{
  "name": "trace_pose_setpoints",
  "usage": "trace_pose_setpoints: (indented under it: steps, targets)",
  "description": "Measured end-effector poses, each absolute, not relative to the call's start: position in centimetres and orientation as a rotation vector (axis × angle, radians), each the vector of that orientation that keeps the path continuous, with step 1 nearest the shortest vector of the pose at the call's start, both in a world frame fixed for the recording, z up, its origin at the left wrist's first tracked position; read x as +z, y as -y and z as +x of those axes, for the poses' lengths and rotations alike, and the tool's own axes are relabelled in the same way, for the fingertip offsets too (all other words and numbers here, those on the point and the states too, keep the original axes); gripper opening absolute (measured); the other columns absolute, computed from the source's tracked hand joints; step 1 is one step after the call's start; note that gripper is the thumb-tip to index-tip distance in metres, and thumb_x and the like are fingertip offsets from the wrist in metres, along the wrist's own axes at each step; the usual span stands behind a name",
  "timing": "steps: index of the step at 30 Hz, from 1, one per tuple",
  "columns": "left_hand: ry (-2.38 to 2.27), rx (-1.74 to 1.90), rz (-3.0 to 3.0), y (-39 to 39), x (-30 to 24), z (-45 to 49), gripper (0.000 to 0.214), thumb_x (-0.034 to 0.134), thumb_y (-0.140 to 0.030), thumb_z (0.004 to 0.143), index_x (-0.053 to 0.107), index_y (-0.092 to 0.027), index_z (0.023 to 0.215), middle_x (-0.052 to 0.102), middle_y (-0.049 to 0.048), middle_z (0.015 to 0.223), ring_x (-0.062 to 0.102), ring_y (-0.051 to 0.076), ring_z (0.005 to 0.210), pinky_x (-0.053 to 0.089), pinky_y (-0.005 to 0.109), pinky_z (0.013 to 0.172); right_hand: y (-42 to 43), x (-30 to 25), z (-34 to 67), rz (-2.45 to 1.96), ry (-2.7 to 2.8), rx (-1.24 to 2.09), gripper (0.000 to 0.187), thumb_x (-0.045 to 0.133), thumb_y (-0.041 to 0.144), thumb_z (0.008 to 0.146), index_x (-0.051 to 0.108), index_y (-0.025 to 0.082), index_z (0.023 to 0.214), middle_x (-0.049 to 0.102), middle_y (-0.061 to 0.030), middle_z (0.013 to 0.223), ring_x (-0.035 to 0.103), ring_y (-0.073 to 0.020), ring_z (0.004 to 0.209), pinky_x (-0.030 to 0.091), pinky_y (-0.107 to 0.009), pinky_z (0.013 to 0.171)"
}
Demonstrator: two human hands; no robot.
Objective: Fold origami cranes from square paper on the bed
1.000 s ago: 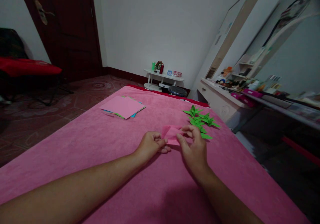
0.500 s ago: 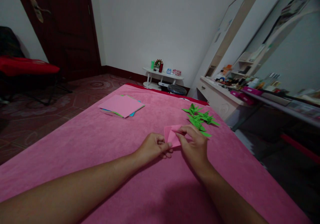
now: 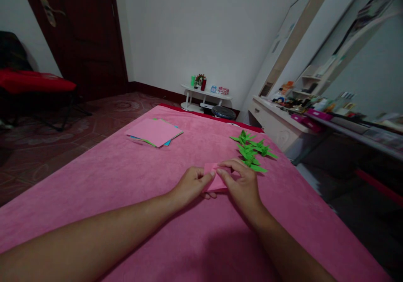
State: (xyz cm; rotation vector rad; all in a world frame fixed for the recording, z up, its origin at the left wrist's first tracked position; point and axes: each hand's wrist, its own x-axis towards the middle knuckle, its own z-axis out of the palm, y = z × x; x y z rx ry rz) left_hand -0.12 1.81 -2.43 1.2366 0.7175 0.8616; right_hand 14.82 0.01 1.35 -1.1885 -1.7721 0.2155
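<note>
A small pink folded paper (image 3: 215, 181) lies low on the pink cloth between my two hands. My left hand (image 3: 192, 184) pinches its left edge with curled fingers. My right hand (image 3: 241, 181) holds its right side, thumb and fingers pressed onto the paper. Both thumbs nearly meet over the piece. Just beyond my right hand lies a cluster of green folded paper pieces (image 3: 252, 150).
A stack of coloured paper sheets (image 3: 154, 132), pink on top, rests on the pink cloth (image 3: 126, 181) at the far left. Beyond the cloth stand a small white table (image 3: 206, 96), a dresser with bottles (image 3: 283, 118), a dark door and a red-cushioned chair (image 3: 34, 84).
The pink paper has come down from a raised, partly open shape to a flatter one near the cloth. My hands have drawn closer together over it.
</note>
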Motion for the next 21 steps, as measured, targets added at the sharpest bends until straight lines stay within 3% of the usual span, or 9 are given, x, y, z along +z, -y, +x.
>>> trace_pose_setpoints:
  steps: [4,10,14,19,21]
  targets:
    - [-0.646,0.892,1.180,-1.6,-2.2,-0.2,0.042,0.052,-0.046,0.082,0.065,-0.007,0.085,0.066,0.0103,0.064,0.062,0.014,0.052,0.046,0.020,0.047,-0.1,1.6,14.9,-1.157,1.878,0.308,0.013,0.056,0.016,0.078,0.069,0.020,0.077,0.065,-0.0030,0.077,0.060,-0.0172,0.075,0.047,-0.029,0.070]
    - [-0.691,0.932,1.085,-1.7,-2.0,-0.4,0.048,0.048,-0.051,0.083,0.062,-0.009,0.102,0.068,0.0127,0.074,0.065,0.016,0.059,0.052,0.024,0.052,-0.6,1.2,15.2,-1.371,1.852,0.309,0.030,0.061,0.014,0.066,0.064,0.021,0.094,0.066,-0.0021,0.087,0.059,-0.0183,0.078,0.046,-0.032,0.073]
    - [-0.633,0.924,1.047,-2.0,-2.2,-0.4,0.050,0.047,-0.051,0.084,0.060,-0.008,0.104,0.069,0.0135,0.075,0.066,0.017,0.060,0.054,0.026,0.057,-0.9,0.9,15.6,-1.443,1.846,0.303,0.018,0.059,0.016,0.066,0.063,0.020,0.082,0.062,0.0010,0.074,0.055,-0.0150,0.067,0.043,-0.027,0.065]
    - [-0.599,0.912,0.988,-2.0,-2.1,-0.5,0.048,0.049,-0.050,0.083,0.061,-0.008,0.102,0.069,0.0147,0.078,0.067,0.019,0.064,0.055,0.030,0.063,-1.2,0.7,15.9,-1.440,1.794,0.421,0.002,0.060,0.019,0.065,0.060,0.018,0.066,0.047,0.0053,0.054,0.042,-0.0104,0.050,0.034,-0.022,0.048]
    - [-0.575,0.884,0.949,-1.9,-2.0,-0.5,0.044,0.055,-0.046,0.081,0.061,-0.008,0.102,0.069,0.0152,0.082,0.067,0.019,0.068,0.054,0.031,0.067,-1.2,0.8,15.9,-1.401,1.801,0.364,0.005,0.059,0.020,0.066,0.057,0.018,0.061,0.047,0.0045,0.055,0.043,-0.0110,0.052,0.034,-0.022,0.050]
